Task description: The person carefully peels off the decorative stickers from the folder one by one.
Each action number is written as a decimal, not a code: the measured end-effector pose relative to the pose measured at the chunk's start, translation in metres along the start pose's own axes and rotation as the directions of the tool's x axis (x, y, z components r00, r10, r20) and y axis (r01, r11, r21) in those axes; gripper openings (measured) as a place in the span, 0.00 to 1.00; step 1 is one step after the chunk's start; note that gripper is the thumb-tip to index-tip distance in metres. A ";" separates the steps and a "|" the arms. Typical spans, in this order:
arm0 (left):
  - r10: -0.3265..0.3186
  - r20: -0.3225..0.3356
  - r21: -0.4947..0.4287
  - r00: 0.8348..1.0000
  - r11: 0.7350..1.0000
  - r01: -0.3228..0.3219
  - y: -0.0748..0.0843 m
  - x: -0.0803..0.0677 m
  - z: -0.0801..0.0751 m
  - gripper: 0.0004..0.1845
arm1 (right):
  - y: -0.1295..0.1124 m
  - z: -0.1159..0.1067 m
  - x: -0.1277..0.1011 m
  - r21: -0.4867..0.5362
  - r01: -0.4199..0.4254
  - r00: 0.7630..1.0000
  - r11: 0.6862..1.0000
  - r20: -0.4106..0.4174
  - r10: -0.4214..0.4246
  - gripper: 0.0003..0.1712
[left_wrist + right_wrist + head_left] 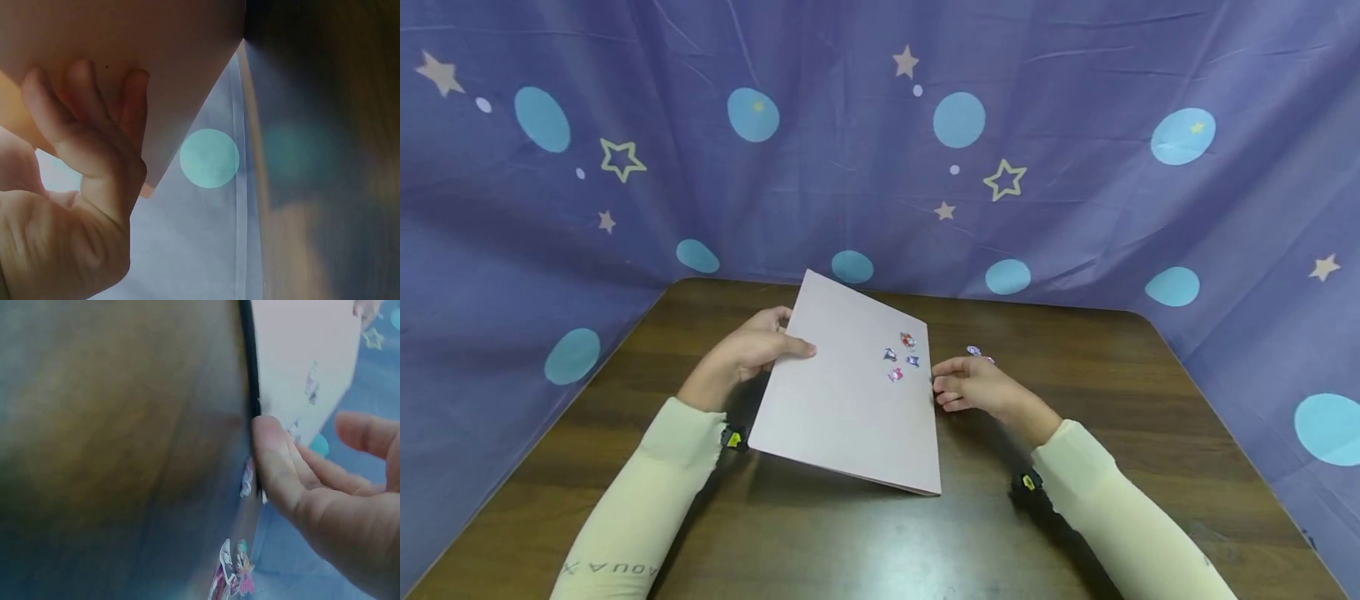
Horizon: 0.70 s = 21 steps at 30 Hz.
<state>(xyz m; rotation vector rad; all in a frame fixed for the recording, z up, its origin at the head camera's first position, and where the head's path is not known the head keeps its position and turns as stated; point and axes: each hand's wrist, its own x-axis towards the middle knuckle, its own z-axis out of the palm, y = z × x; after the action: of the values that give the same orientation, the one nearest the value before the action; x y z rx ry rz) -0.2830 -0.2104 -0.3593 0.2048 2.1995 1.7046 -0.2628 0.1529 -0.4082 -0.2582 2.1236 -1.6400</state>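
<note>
A pale, stiff board stands tilted above the table, with several small shiny stickers on its upper right face. My left hand grips its left edge. The thumb lies on the face, and in the left wrist view the fingers press against the back. At the opposite edge is my right hand. In the right wrist view its fingertips touch that edge or lie right beside it, while the thumb stands apart.
Loose stickers lie on the brown wooden table just beyond my right hand, partly hidden by it. A blue curtain with stars and dots hangs behind the table and along its sides.
</note>
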 end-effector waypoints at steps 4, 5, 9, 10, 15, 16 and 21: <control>-0.021 -0.015 0.025 1.000 0.999 0.021 0.001 0.000 0.001 0.34 | 0.001 -0.003 0.005 -0.244 0.083 0.996 0.966 -0.015 -0.090 0.20; -0.027 -0.017 0.028 0.999 0.999 0.028 0.001 -0.001 0.001 0.34 | 0.001 -0.004 0.007 -0.322 0.118 0.991 0.939 -0.016 -0.130 0.19; -0.044 -0.020 0.038 0.999 0.998 0.045 0.001 -0.001 0.002 0.34 | 0.001 -0.003 0.012 -0.597 0.256 0.947 0.761 -0.001 -0.320 0.16; -0.045 -0.019 0.037 0.999 0.998 0.046 0.001 -0.001 0.002 0.34 | 0.001 -0.003 0.014 -0.642 0.281 0.931 0.714 0.002 -0.365 0.15; -0.046 -0.018 0.040 0.999 0.998 0.047 0.002 -0.002 0.004 0.33 | -0.007 0.000 0.019 -0.710 0.327 0.893 0.624 0.016 -0.451 0.15; -0.047 -0.019 0.040 0.999 0.998 0.047 0.003 -0.003 0.004 0.33 | -0.009 0.001 0.020 -0.713 0.328 0.892 0.619 0.019 -0.451 0.15; -0.050 -0.023 0.042 0.999 0.998 0.051 0.007 -0.004 0.005 0.32 | -0.017 0.005 0.029 -0.755 0.337 0.879 0.563 0.038 -0.475 0.15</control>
<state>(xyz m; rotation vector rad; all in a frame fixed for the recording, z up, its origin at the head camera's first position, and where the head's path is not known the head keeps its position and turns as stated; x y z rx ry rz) -0.2786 -0.2056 -0.3534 0.1414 2.2391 1.6415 -0.2879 0.1322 -0.3994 -0.9678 2.9592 -0.8688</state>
